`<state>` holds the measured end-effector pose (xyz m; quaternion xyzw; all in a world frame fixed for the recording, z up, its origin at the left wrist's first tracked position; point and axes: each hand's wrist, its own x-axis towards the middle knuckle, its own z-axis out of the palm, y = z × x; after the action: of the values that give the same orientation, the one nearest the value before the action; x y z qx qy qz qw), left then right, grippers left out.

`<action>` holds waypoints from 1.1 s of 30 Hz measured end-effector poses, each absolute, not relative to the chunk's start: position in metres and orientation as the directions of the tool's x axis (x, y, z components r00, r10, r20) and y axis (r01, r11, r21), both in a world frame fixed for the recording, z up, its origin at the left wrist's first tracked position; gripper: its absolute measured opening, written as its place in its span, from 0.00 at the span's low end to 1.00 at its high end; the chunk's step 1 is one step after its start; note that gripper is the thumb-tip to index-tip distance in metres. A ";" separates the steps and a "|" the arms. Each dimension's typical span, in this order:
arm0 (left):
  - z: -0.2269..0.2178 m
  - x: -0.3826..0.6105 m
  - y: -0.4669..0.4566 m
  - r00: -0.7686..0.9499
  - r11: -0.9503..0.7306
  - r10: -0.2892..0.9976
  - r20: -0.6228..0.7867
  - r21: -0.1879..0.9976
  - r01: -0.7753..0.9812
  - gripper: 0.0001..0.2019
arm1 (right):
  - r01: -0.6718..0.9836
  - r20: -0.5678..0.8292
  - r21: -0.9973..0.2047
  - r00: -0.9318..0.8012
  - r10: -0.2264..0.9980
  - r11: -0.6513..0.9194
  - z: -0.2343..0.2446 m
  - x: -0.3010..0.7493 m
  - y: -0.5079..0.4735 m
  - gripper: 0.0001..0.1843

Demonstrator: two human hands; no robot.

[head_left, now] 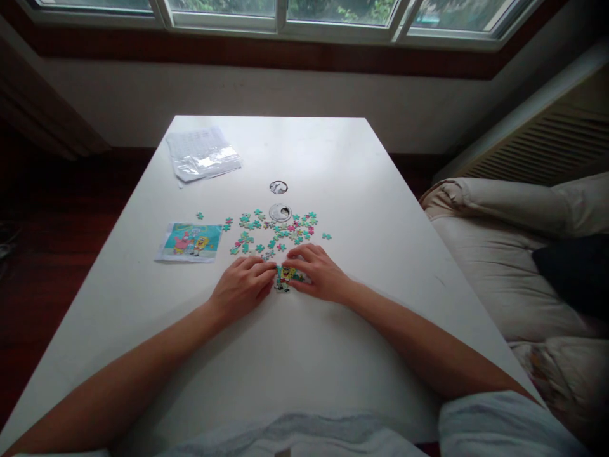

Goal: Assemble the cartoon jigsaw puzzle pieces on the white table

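Yellow puzzle figure [287, 273] lengthwise, feet [286, 290] nearest

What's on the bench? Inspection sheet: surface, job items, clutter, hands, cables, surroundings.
Surface: white table, two round fittings beyond the pieces
Job items: loose puzzle pieces, joined section, cartoon picture sheet
Clutter: clear plastic sleeve, far left
Hands: left hand at the section's left edge; right hand at its right side; grip unclear
Cables: nothing seen on the table
Surroundings: window ahead, cushioned seat right
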<state>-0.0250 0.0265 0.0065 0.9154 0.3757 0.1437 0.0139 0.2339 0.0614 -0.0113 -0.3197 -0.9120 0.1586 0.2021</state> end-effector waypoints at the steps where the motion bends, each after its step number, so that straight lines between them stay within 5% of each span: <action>1: 0.009 -0.025 0.025 0.687 -0.723 0.686 0.240 0.117 0.681 0.12 | 0.520 0.270 -0.417 -0.712 0.648 0.746 -0.012 0.234 0.062 0.20; 10: 0.016 -0.022 0.018 0.696 -0.707 0.704 0.140 0.052 0.705 0.21 | 0.567 0.276 -0.408 -0.670 0.689 0.715 -0.014 0.240 0.066 0.20; 18: 0.002 -0.017 0.018 0.664 -0.677 0.736 0.130 0.119 0.726 0.27 | 0.576 0.285 -0.431 -0.643 0.711 0.694 -0.017 0.250 0.074 0.15; 33: -0.001 -0.014 0.014 0.768 -0.785 0.616 0.172 0.214 0.582 0.22 | 0.636 0.310 -0.410 -0.577 0.756 0.653 -0.021 0.251 0.080 0.15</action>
<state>-0.0140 0.0135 -0.0012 0.9374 0.3196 0.1172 0.0740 0.2513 0.0796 -0.0207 -0.3962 -0.8787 0.1278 0.2339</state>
